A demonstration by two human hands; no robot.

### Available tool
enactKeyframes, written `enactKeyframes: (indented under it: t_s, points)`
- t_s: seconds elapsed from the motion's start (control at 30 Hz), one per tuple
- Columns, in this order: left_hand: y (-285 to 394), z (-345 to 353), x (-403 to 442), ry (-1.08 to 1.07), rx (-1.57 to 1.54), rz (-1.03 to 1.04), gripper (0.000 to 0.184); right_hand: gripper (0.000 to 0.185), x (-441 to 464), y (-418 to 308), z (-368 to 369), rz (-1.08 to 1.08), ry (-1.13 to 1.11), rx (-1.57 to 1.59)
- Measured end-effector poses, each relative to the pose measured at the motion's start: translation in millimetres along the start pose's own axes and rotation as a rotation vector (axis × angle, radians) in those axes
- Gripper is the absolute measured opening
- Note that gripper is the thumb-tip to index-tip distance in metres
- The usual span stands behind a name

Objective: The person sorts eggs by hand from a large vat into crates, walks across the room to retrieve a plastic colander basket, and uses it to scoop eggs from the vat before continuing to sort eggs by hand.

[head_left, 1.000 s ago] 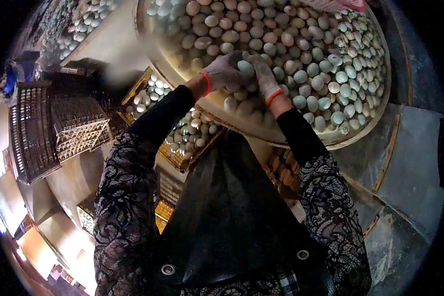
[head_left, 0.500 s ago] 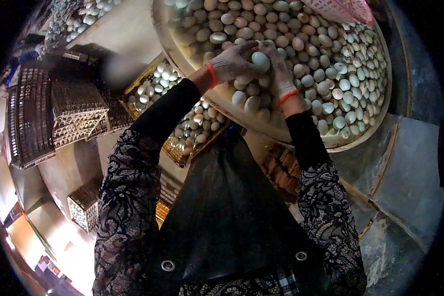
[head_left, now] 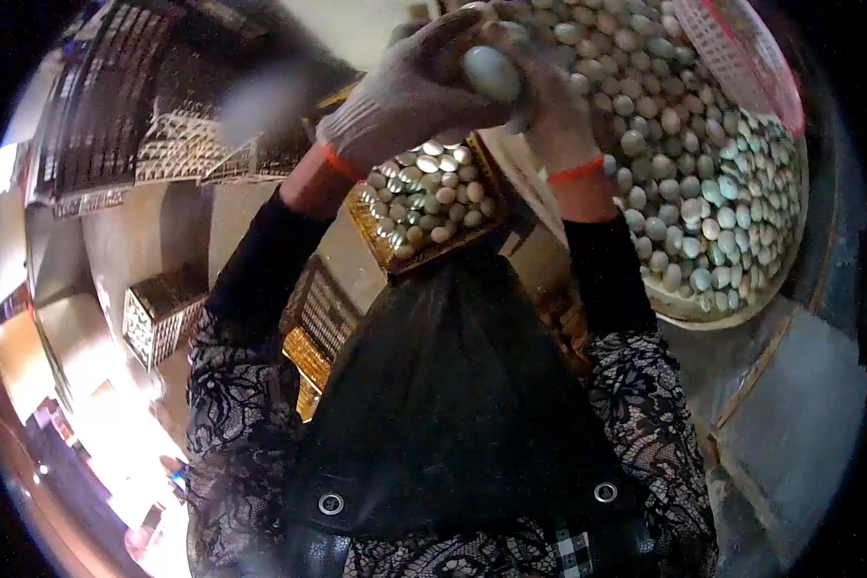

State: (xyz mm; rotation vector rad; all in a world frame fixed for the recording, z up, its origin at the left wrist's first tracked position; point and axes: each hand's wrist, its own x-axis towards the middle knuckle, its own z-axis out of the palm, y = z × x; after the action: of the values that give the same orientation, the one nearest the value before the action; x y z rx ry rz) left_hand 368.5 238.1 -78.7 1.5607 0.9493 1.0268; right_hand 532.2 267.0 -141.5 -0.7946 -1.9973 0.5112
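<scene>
My left hand (head_left: 405, 101) and my right hand (head_left: 554, 111), both in pale gloves with red cuffs, are raised close together near the top of the view. Between them they hold several eggs, among them a pale blue egg (head_left: 492, 74). The fingers are curled round the eggs, and some of these are partly hidden. Below my hands is a yellow crate (head_left: 392, 263) with many eggs in it. To the right stands a large round tub (head_left: 711, 320) full of pale eggs.
A pink-rimmed basket (head_left: 742, 48) rests on the tub at the upper right. Dark plastic crates (head_left: 101, 106) are stacked at the upper left. A smaller crate (head_left: 164, 323) stands on the floor at the left, and yellow crates (head_left: 306, 358) lie near the apron.
My hands have lifted from over the tub with eggs between them and moved left, toward the yellow crate. The view has turned, so the tub now lies farther right.
</scene>
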Motion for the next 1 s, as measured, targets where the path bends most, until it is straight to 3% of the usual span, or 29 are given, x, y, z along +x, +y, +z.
enactKeyframes:
  t_s: [0.03, 0.1, 0.17, 0.2, 0.3, 0.37, 0.4, 0.47, 0.5, 0.57, 0.6, 0.63, 0.7, 0.77, 0.87, 0.9, 0.93, 0.97, 1.0]
  points:
    - [-11, -15, -15, 0.059, 0.111, -0.031, 0.069, 0.047, 2, -3, 19, 0.019, -0.047, 0.021]
    - [-34, -35, -48, 0.158, 0.262, -0.094, 0.067, 0.042, 7, -29, 56, 0.567, 0.080, 1.131]
    - [-59, -45, -76, 0.261, 0.452, -0.085, 0.069, 0.039, 7, -32, 94, 0.837, -0.042, 1.180]
    - [-75, -49, -91, 0.331, 0.600, -0.058, 0.072, 0.041, -5, -26, 111, 0.848, -0.066, 1.236]
    - [-111, -46, -120, 0.395, 0.279, -0.359, 0.088, 0.050, -13, -19, 144, 0.961, -0.269, 1.365]
    - [-185, -36, -143, 0.497, 0.120, -0.402, 0.089, 0.054, -39, 14, 183, 1.073, -0.353, 1.221]
    - [-186, -27, -142, 0.557, -0.133, -0.362, 0.090, 0.056, -52, 28, 198, 1.089, -0.404, 1.150]
    - [-211, -21, -149, 0.598, 0.165, -0.492, 0.094, 0.062, -81, 68, 229, 1.087, -0.563, 1.055]
    - [-221, -23, -157, 0.611, 0.215, -0.612, 0.095, 0.056, -98, 76, 250, 1.039, -0.490, 1.097]
    - [-303, -7, -177, 0.646, 0.312, -0.558, 0.085, 0.049, -121, 111, 280, 0.935, -0.611, 0.867]
    - [-297, -7, -167, 0.645, 0.125, -0.592, 0.082, 0.049, -113, 98, 271, 1.150, -0.597, 1.040]
    - [-291, -7, -159, 0.642, -0.064, -0.623, 0.079, 0.049, -119, 105, 282, 0.943, -0.650, 0.753]
    - [-318, -2, -170, 0.695, 0.087, -0.615, 0.075, 0.057, -134, 121, 290, 1.038, -0.614, 0.706]
    - [-295, -16, -165, 0.701, 0.067, -0.682, 0.067, 0.064, -134, 109, 290, 1.167, -0.627, 0.565]
    - [-339, -18, -192, 0.749, -0.001, -0.493, 0.043, 0.056, -130, 109, 308, 0.802, -0.626, 0.356]
    - [-338, -17, -195, 0.722, 0.261, -0.536, 0.046, 0.049, -133, 117, 325, 0.823, -0.587, 0.384]
    - [-338, -14, -198, 0.699, 0.525, -0.584, 0.050, 0.043, -132, 108, 318, 0.525, -0.602, 0.310]
    - [-387, -2, -204, 0.811, -0.057, -0.558, 0.059, 0.042, -118, 91, 317, 0.759, -0.586, 0.428]
    - [-400, 11, -200, 0.835, 0.211, -0.481, 0.056, 0.046, -126, 90, 315, 0.616, -0.584, 0.339]
